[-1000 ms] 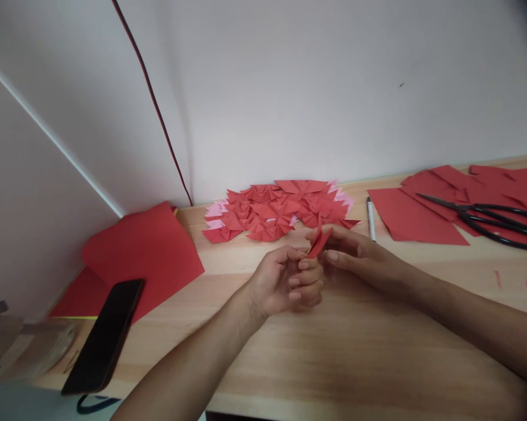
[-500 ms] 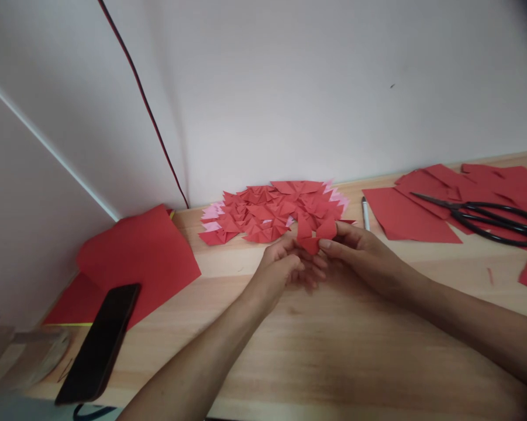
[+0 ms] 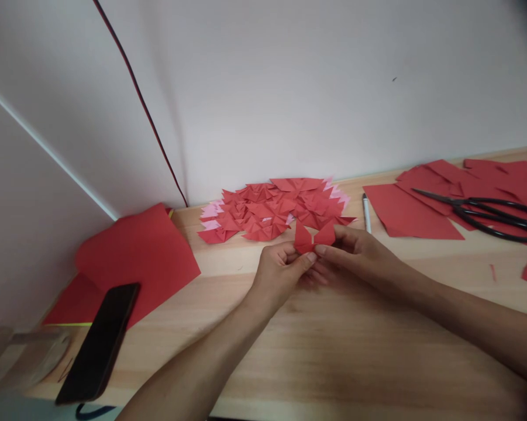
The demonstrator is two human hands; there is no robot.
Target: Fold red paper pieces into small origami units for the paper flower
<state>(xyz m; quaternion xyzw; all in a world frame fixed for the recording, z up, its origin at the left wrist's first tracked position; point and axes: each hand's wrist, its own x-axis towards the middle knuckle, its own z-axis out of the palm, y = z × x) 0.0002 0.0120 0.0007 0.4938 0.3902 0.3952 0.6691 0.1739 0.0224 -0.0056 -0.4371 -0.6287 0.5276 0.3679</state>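
A small folded red paper [image 3: 314,235] with two raised wing-like flaps is held between both hands above the wooden table [image 3: 316,362]. My left hand [image 3: 281,266] grips its lower left side, the thumb pressed at the bottom edge. My right hand [image 3: 357,251] pinches its lower right side, thumb in front. The two thumb tips are close together. Just behind the hands lies a pile of folded red paper pieces [image 3: 267,210], with pink pieces [image 3: 213,215] at its ends.
Black-handled scissors [image 3: 486,213] rest on red paper sheets [image 3: 414,213] at the right, beside a white pen [image 3: 367,213]. At the left, a black phone [image 3: 99,345] lies partly on large red sheets [image 3: 144,251]. A cable [image 3: 135,88] runs down the wall.
My left thumb has moved right and up onto the bottom of the folded paper. The paper's flaps now look more pointed and spread, and its lower tip is covered.
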